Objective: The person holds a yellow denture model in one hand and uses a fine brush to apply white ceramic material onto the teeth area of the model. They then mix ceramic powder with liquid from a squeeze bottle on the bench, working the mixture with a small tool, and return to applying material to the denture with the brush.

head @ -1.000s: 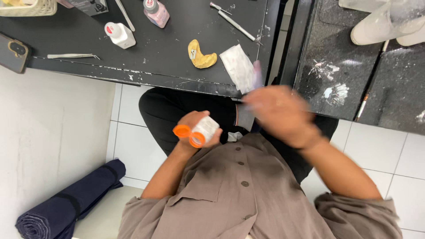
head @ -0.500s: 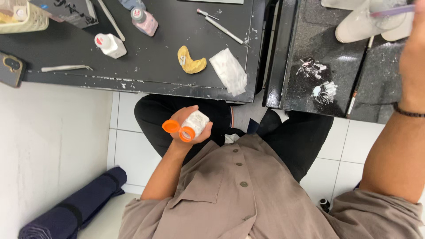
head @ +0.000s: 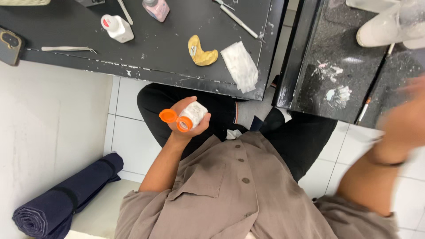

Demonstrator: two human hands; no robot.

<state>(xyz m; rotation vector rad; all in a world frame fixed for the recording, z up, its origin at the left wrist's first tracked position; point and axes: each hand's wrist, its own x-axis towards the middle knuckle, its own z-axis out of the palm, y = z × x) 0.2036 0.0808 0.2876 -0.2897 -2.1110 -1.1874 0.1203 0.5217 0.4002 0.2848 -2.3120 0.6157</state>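
Left hand (head: 188, 121) at centre gripping white bottle (head: 194, 113) with orange flip cap (head: 173, 119) open, right hand (head: 405, 121) blurred at right edge, grip unclear, yellow cast (head: 200, 53) on desk (head: 168, 40) above

Looking down on white floor tiles (head: 133, 132) under a black, paint-flecked worktop (head: 168, 53); second dark, speckled worktop (head: 327, 53) standing just beside it at right; rolled navy cloth (head: 66, 199) lying on the floor at left.

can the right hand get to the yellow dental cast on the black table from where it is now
Probably yes. The right hand is blurred but looks empty, out to the side. The yellow dental cast lies uncovered near the table edge beside a white wipe; the left hand holding the small bottle sits lower, clear of that path.
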